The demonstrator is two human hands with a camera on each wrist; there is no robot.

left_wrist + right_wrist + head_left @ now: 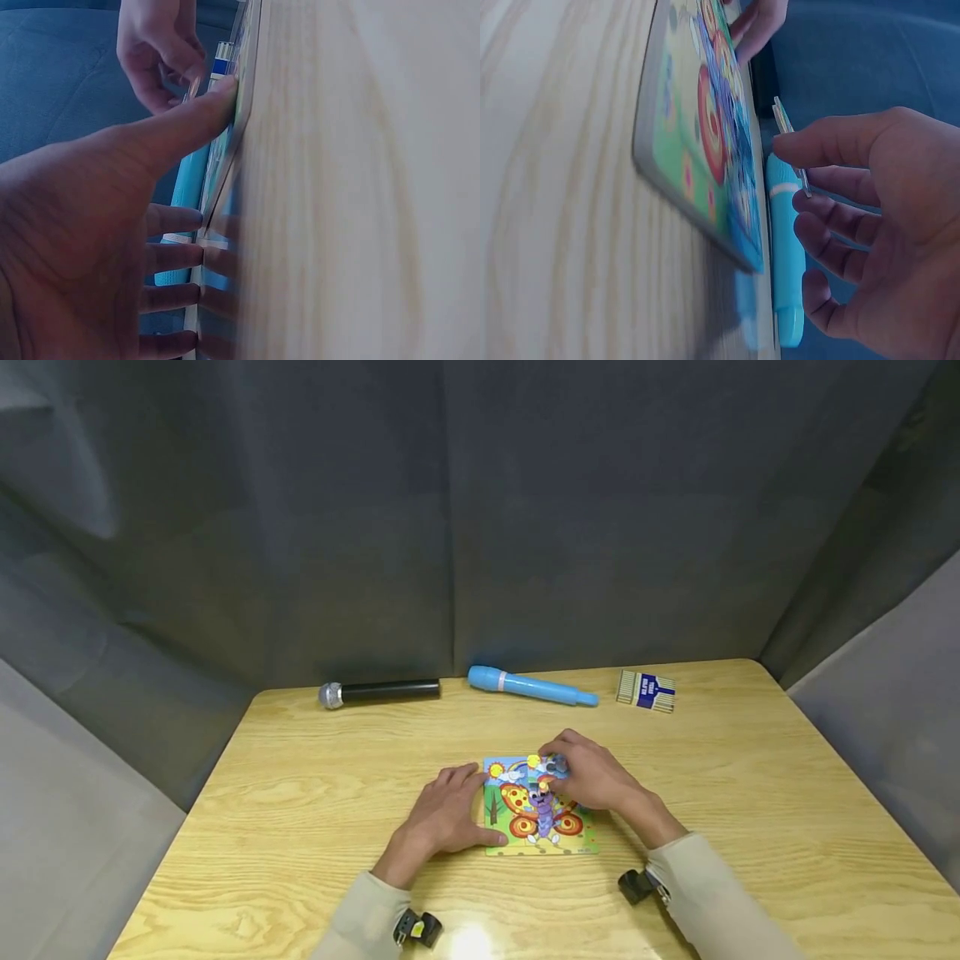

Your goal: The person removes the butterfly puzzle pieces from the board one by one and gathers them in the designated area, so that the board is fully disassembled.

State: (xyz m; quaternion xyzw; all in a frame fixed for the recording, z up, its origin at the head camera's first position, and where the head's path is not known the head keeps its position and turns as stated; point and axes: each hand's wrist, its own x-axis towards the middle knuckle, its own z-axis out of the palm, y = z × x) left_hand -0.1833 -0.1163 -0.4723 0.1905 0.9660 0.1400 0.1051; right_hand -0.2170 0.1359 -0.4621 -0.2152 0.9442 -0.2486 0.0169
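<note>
A butterfly jigsaw puzzle (537, 849) in a thin tray lies flat on the wooden table. My left hand (447, 810) is at its left side, with the thumb pressing on the lower left part of the picture and the straight fingers touching the left edge. Over the upper right part is my right hand (596, 774), pinching a thin puzzle piece (783, 118) between thumb and fingers. In the right wrist view the piece is tilted and apart from the puzzle's surface. My right hand partly hides the puzzle's upper right corner in the head view.
Along the table's back edge lie a black microphone (386, 691) with a silver head, a light blue tube-shaped object (536, 686) and a bundle of thin sticks (647, 691) with a blue label. A dark curtain (360, 527) hangs behind the table (285, 827).
</note>
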